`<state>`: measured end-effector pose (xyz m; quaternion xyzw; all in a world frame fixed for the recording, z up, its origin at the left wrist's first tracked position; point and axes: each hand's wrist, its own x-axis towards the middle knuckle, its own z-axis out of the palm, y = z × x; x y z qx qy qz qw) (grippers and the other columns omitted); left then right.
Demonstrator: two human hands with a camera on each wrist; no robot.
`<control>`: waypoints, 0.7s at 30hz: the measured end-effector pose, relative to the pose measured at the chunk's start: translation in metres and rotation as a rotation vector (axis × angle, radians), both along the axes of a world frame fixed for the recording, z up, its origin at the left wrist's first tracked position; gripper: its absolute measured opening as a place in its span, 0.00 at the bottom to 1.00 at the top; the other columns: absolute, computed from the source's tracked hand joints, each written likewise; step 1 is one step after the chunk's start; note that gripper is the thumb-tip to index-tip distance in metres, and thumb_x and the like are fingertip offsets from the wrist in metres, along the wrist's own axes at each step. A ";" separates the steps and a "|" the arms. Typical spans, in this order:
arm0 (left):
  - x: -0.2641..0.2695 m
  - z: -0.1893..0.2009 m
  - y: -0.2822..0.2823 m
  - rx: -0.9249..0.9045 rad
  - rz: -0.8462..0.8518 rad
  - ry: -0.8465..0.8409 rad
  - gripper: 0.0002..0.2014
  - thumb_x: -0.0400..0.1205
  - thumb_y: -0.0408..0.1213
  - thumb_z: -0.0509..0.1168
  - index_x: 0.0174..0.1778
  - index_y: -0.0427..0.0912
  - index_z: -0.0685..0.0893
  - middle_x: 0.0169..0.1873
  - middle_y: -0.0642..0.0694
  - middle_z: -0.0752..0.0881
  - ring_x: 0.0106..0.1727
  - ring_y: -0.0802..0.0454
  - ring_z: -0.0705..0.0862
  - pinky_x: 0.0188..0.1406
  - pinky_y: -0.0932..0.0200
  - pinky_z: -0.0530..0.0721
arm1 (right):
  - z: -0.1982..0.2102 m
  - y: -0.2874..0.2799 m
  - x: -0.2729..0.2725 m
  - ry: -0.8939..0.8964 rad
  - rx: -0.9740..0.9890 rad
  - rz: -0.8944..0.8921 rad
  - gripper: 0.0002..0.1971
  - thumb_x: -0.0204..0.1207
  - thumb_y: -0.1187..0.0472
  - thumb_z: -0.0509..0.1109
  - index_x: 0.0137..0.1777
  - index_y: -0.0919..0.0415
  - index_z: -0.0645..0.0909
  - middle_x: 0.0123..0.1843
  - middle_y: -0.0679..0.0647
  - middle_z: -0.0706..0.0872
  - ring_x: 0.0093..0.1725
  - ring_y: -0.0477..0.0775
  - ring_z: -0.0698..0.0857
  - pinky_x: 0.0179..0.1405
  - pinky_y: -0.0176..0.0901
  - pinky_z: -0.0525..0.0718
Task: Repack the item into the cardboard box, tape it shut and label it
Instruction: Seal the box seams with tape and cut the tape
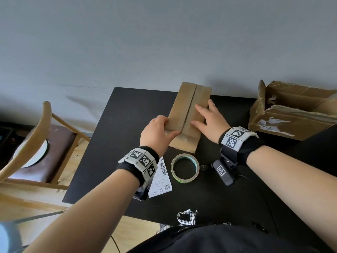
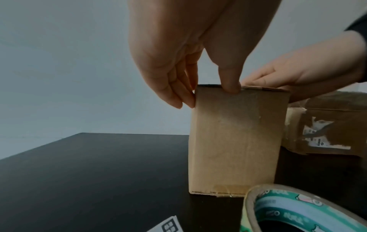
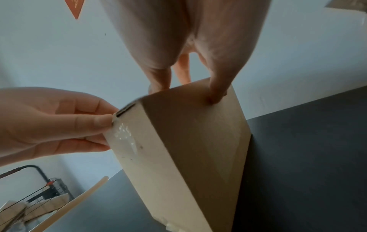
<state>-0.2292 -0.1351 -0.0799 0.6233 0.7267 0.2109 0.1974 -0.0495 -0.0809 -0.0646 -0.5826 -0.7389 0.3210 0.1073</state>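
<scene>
A small brown cardboard box [image 1: 182,106] stands on the black table [image 1: 118,143], its two top flaps folded flat with a seam between them. My left hand [image 1: 163,129] pinches its near left top corner, thumb on the front face and fingers on the left side. My right hand [image 1: 206,115] lies flat on the right flap, fingers straight. The left wrist view shows the box's [image 2: 234,141] front face with old tape at the bottom. In the right wrist view my left hand [image 3: 69,122] grips the box's [image 3: 188,149] corner. The item is hidden.
A roll of tape [image 1: 184,168] lies just in front of the box, and a printed shipping label [image 1: 160,179] sits left of it under my left wrist. A large torn open carton [image 1: 291,114] stands at the right. A wooden chair [image 1: 36,143] holding a white plate is left of the table.
</scene>
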 end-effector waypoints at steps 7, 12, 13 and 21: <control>0.011 -0.001 0.008 0.016 0.003 -0.037 0.22 0.75 0.50 0.72 0.60 0.45 0.75 0.54 0.50 0.81 0.49 0.52 0.83 0.49 0.54 0.83 | -0.001 0.004 0.007 -0.015 0.060 -0.019 0.28 0.83 0.55 0.61 0.81 0.58 0.59 0.85 0.60 0.48 0.83 0.57 0.53 0.78 0.42 0.55; 0.008 -0.015 -0.007 -0.103 0.035 -0.079 0.18 0.76 0.44 0.71 0.58 0.44 0.75 0.50 0.51 0.82 0.49 0.50 0.83 0.52 0.50 0.83 | -0.009 -0.008 0.010 0.048 0.072 -0.081 0.25 0.85 0.59 0.56 0.81 0.60 0.59 0.84 0.59 0.56 0.82 0.57 0.59 0.78 0.42 0.58; 0.009 -0.019 -0.014 -0.133 0.024 -0.038 0.17 0.75 0.45 0.71 0.55 0.45 0.75 0.50 0.50 0.81 0.48 0.49 0.83 0.51 0.50 0.83 | -0.008 -0.010 0.010 0.062 0.072 -0.105 0.25 0.85 0.60 0.55 0.81 0.60 0.59 0.83 0.59 0.60 0.81 0.57 0.62 0.77 0.43 0.61; 0.033 -0.049 -0.050 -0.347 -0.632 0.433 0.19 0.74 0.60 0.67 0.57 0.56 0.83 0.55 0.54 0.83 0.61 0.51 0.77 0.64 0.55 0.69 | -0.025 -0.030 0.021 0.042 -0.042 -0.234 0.30 0.81 0.70 0.59 0.81 0.59 0.55 0.75 0.60 0.73 0.71 0.59 0.77 0.69 0.48 0.74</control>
